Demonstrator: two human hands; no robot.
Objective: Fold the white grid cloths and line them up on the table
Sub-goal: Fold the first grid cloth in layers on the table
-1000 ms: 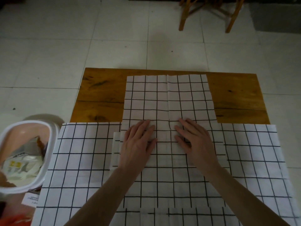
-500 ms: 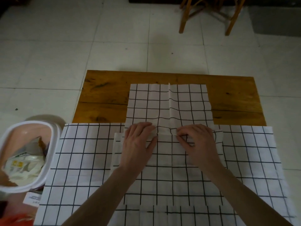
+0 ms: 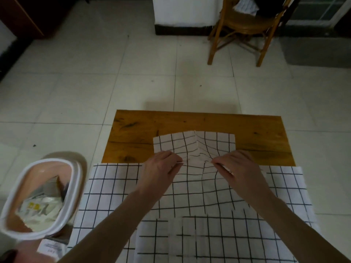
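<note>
Fingertips seemingly hidden in bunched grid cloth [image 3: 195, 149].

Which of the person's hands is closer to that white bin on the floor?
Left. The left hand pinches the grid cloth on the side toward the bin; the right hand pinches it farther off, with the left hand between it and the bin.

The bin [image 3: 40, 198] is blurred, its contents unreadable; the chair [image 3: 245, 21] is cut off above.
</note>
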